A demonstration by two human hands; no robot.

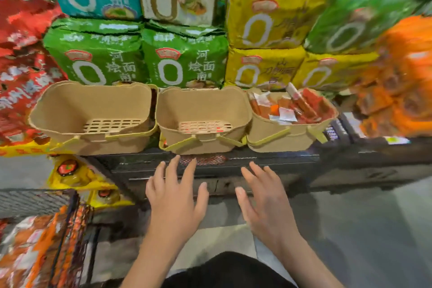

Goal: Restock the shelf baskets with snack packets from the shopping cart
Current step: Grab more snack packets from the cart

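Three tan plastic baskets stand in a row on the dark shelf edge. The left basket (70, 110) and the middle basket (201, 107) hold nothing. The right basket (280, 138) is filled with small red and orange snack packets (292, 107). My left hand (175, 196) and my right hand (266, 201) hover below the shelf front, fingers spread and holding nothing. At the lower left is the wire shopping cart (70, 229) with orange snack packets (30, 248) inside.
Large noodle multipacks in green (184, 58), yellow (268, 7), teal and white are stacked behind the baskets. Red bags (21, 61) pile at the left, orange packs (406, 77) at the right. Yellow bags (74, 173) lie below the shelf. Grey floor (374, 229) stretches to the right.
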